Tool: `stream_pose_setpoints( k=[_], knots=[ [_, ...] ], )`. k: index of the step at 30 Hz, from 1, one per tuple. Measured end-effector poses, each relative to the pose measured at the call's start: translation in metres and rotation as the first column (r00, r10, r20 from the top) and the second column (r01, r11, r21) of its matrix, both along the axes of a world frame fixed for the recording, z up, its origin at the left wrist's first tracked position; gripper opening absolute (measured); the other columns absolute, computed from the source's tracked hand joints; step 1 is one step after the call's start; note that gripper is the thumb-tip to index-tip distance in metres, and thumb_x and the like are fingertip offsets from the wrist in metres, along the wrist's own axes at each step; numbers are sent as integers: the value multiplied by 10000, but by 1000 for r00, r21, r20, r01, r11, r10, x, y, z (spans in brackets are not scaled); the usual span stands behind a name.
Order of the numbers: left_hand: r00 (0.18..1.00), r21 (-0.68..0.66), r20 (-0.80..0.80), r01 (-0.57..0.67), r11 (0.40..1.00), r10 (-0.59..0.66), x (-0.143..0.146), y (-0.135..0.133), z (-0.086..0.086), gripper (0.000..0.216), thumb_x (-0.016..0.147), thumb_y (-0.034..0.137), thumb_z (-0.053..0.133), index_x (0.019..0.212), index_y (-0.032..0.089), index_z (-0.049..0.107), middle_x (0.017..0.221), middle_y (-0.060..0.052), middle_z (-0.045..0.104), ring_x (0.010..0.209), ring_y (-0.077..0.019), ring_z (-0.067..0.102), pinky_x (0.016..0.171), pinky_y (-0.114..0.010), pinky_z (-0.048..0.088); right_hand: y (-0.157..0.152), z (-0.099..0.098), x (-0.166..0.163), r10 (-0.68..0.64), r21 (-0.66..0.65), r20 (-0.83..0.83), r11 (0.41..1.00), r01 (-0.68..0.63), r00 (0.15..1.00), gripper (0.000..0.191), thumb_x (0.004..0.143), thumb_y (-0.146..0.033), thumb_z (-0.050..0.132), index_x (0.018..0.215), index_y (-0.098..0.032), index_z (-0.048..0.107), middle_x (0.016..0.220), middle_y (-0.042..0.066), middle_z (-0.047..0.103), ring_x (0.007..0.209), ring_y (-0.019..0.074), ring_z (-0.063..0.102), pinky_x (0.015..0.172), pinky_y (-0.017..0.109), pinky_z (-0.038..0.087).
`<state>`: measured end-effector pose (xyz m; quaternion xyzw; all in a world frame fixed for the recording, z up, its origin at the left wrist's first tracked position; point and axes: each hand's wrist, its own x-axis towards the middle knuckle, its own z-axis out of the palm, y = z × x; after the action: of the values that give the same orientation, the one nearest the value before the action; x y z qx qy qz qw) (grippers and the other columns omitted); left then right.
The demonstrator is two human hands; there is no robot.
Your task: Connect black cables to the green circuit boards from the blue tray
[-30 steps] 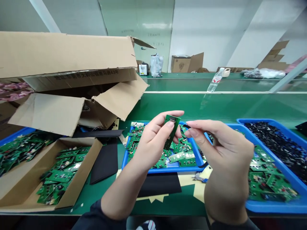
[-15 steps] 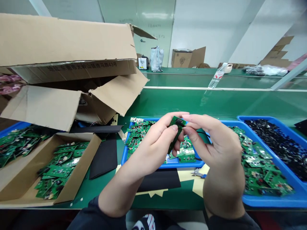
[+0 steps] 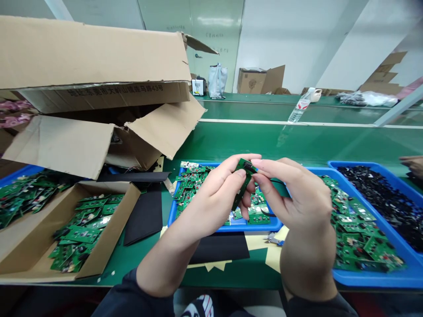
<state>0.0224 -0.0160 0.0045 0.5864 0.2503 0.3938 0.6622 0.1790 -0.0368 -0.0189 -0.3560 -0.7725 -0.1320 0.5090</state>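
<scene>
My left hand (image 3: 220,189) grips a green circuit board (image 3: 243,187), thumb across its face and fingers behind, holding it tilted above a blue tray (image 3: 194,228). Near the board's upper end sits a small black part (image 3: 248,166). My right hand (image 3: 291,189) is closed in a pinch at that end, thumb and forefinger beside the black part. What lies between those fingertips is mostly hidden. A thin black cable (image 3: 276,181) shows just behind the right fingers. Many green circuit boards (image 3: 191,185) lie in the tray underneath.
At left are a cardboard box (image 3: 109,242) of boards and large opened cartons (image 3: 92,53). Rightward stand a blue tray (image 3: 366,278) of boards and another (image 3: 363,163) of small black parts. Blue-handled pliers (image 3: 274,239) lie in front. Another person's hand (image 3: 413,165) shows at the right edge.
The right forefinger has shifted slightly onto the board's end by the black part. Another person's hand has come into view at the right edge.
</scene>
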Motion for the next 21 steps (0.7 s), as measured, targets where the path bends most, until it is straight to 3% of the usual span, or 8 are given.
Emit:
stream_pose_setpoints(
  k=[15,21],
  knots=[
    [1000,-43,-23,-13,999,12,1,1,0,382,910,157,375,1256,126,532,589,47,493,462,-76,511,443,-154,470,1,0,3,21,-27,24,999,-21,999,395,862,-58,579,1213,-236,561,800,7,685,611,133,576,553,267,498],
    [999,3,-33,21,1000,-21,1,0,0,355,903,155,374,1198,138,571,594,48,498,462,-70,516,446,-150,474,2,0,2,23,2,-14,1000,-23,1000,402,862,-68,582,1217,-257,567,764,-4,678,613,146,587,538,270,503]
  ],
)
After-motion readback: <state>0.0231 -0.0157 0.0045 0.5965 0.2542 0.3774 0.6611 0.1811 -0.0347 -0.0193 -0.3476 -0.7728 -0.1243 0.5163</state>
